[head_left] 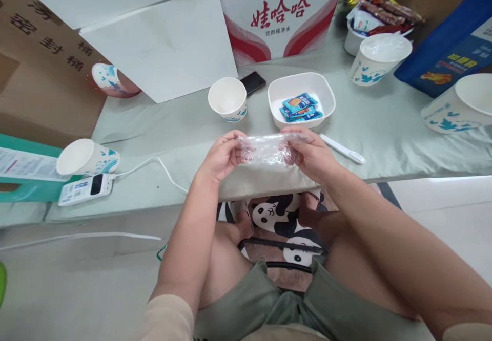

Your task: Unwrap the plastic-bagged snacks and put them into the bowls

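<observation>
A clear, crinkled plastic bag (pixel 266 149) is stretched between my two hands above the front edge of the covered bench. My left hand (pixel 225 154) pinches its left end, and my right hand (pixel 309 154) grips the right end. Just beyond them stands a white paper bowl (pixel 227 98) with blue print; nothing shows inside it. To its right is a white plastic tub (pixel 326 92) holding several small blue snack packets (pixel 300 106). A white-handled tool (pixel 343 149), perhaps a knife or cutter, lies right of my right hand.
A dark phone (pixel 252 82) lies behind the bowl. At left are a paper bowl (pixel 75 157) and a white power bank (pixel 85 190) with a cable. Cardboard boxes (pixel 284 18) line the back. A plastic-lined bowl (pixel 369 62) and another bowl (pixel 442 113) stand right.
</observation>
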`<state>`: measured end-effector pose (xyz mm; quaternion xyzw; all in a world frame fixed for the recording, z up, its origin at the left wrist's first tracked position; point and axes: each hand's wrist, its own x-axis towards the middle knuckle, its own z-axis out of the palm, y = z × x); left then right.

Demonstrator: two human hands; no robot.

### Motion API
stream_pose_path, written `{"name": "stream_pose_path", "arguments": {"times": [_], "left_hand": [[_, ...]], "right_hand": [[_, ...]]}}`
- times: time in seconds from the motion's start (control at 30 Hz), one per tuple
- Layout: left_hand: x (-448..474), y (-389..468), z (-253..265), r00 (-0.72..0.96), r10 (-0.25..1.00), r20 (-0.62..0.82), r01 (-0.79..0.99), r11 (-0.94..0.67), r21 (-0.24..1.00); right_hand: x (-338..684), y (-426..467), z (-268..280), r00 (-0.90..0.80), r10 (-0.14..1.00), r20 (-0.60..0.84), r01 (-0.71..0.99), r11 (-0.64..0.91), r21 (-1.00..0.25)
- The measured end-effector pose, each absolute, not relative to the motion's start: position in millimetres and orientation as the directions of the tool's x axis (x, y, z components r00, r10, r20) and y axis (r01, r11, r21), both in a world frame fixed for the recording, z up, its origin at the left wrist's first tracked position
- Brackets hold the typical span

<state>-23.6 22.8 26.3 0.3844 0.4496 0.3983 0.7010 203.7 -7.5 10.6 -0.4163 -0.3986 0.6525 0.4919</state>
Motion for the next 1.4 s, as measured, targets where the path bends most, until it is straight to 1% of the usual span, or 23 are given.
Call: {"name": "stream_pose_path", "arguments": {"times": [0.1, 0.2, 0.23, 0.3, 0.33, 0.4, 0.47, 0.5, 0.57, 0.67, 0.7, 0.73, 0.77, 0.8, 0.87, 0.93, 1.0, 1.1, 1.13, 1.2, 1.27, 1.33, 1.4], "left_hand": [[-31, 25, 29, 0.270, 0.912, -0.308, -0.262, 0.377, 0.888], [-31, 24, 29, 0.203, 0.939, -0.279, -0.183, 0.316, 0.931], [-29, 24, 28, 0.173, 0.952, -0.251, -0.147, 0.277, 0.950], [-26, 23, 25, 0.131, 0.973, -0.190, -0.093, 0.203, 0.975], [-24, 22, 24, 0.122, 0.979, -0.163, -0.078, 0.173, 0.982], [-22, 22, 21, 0.128, 0.985, -0.119, -0.061, 0.128, 0.990], [-23, 23, 20, 0.144, 0.985, -0.096, -0.034, 0.101, 0.994], [-24, 24, 19, 0.137, 0.987, -0.087, -0.009, 0.089, 0.996], [-28, 25, 18, 0.026, 0.999, -0.038, 0.080, 0.035, 0.996], [-36, 23, 20, -0.262, 0.947, 0.187, 0.315, -0.099, 0.944], [-38, 21, 21, -0.273, 0.926, 0.262, 0.375, -0.149, 0.915], [-39, 18, 23, -0.216, 0.926, 0.309, 0.408, -0.202, 0.890], [-38, 15, 26, -0.102, 0.942, 0.319, 0.409, -0.252, 0.877], [-38, 12, 28, 0.040, 0.956, 0.290, 0.380, -0.283, 0.881], [-35, 8, 30, 0.268, 0.952, 0.152, 0.294, -0.231, 0.928], [-34, 7, 28, 0.349, 0.937, -0.005, 0.227, -0.079, 0.971], [-36, 11, 23, 0.315, 0.944, -0.095, 0.183, 0.038, 0.982], [-44, 19, 17, 0.254, 0.957, -0.141, 0.156, 0.104, 0.982], [-47, 21, 16, 0.261, 0.953, -0.156, 0.147, 0.120, 0.982], [-52, 24, 17, 0.296, 0.937, -0.186, 0.124, 0.156, 0.980], [-57, 27, 19, 0.278, 0.944, -0.175, 0.058, 0.166, 0.984], [-63, 29, 21, 0.193, 0.971, -0.138, -0.037, 0.148, 0.988], [-68, 32, 22, 0.082, 0.989, -0.119, -0.084, 0.126, 0.988]], "right_hand": [[209, -8, 16, -0.243, 0.968, -0.069, -0.168, -0.112, -0.979], [211, -10, 21, -0.319, 0.948, 0.014, 0.089, 0.045, -0.995], [211, -10, 21, -0.306, 0.952, 0.019, 0.178, 0.077, -0.981], [210, -10, 21, -0.194, 0.981, 0.028, 0.310, 0.088, -0.947], [208, -9, 21, -0.123, 0.992, 0.034, 0.329, 0.073, -0.941], [204, -9, 19, -0.055, 0.998, 0.015, 0.269, 0.030, -0.963], [198, -9, 17, -0.162, 0.984, -0.078, 0.199, -0.044, -0.979], [195, -10, 16, -0.251, 0.959, -0.133, 0.219, -0.077, -0.973], [188, -10, 16, -0.361, 0.905, -0.226, 0.353, -0.091, -0.931], [178, -7, 18, -0.275, 0.929, -0.246, 0.506, -0.078, -0.859], [175, -6, 19, -0.230, 0.945, -0.231, 0.513, -0.084, -0.854], [172, -4, 20, -0.209, 0.954, -0.216, 0.502, -0.085, -0.861], [169, -3, 22, -0.217, 0.955, -0.201, 0.475, -0.077, -0.877], [165, -2, 24, -0.245, 0.953, -0.178, 0.425, -0.060, -0.903], [158, 1, 26, -0.316, 0.942, -0.110, 0.275, -0.020, -0.961], [152, 4, 25, -0.355, 0.934, -0.047, 0.148, 0.006, -0.989], [146, 8, 20, -0.301, 0.954, -0.016, 0.156, 0.033, -0.987], [140, 14, 7, -0.127, 0.990, 0.059, 0.327, 0.098, -0.940], [139, 16, 3, -0.119, 0.990, 0.074, 0.361, 0.112, -0.926], [139, 17, 2, -0.222, 0.974, 0.035, 0.366, 0.116, -0.923], [141, 18, 11, -0.298, 0.955, -0.001, 0.375, 0.116, -0.920], [142, 26, 30, -0.212, 0.974, 0.085, 0.444, 0.174, -0.879], [139, 43, 54, -0.075, 0.960, 0.268, 0.552, 0.264, -0.791]]}}
